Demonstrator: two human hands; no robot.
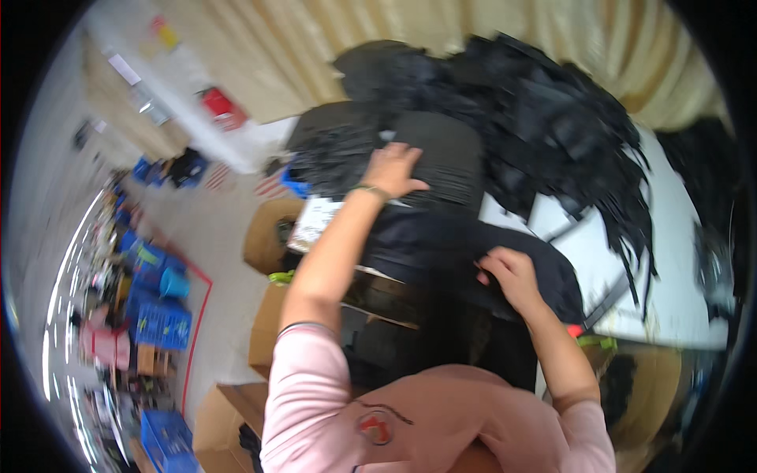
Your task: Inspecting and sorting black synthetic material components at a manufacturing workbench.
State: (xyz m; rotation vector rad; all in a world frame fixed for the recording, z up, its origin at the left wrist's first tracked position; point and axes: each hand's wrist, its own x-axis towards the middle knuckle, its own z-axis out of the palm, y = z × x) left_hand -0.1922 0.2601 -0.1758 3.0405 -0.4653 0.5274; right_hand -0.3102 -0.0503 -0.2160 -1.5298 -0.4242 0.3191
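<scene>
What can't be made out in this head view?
Head view: whether the right hand grips the black material; curl and blur hide that.
Head view: the palm of the left hand; the hand's back hides it.
Head view: single pieces in the black pile; overlap and blur merge them.
Head view: rest of lower-left cardboard box; cut off by lower edge.

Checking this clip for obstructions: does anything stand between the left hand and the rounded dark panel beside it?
Nothing visible does: the left hand is spread over the left edge of the rounded dark panel. Blur leaves it unclear how firmly they touch.
</scene>
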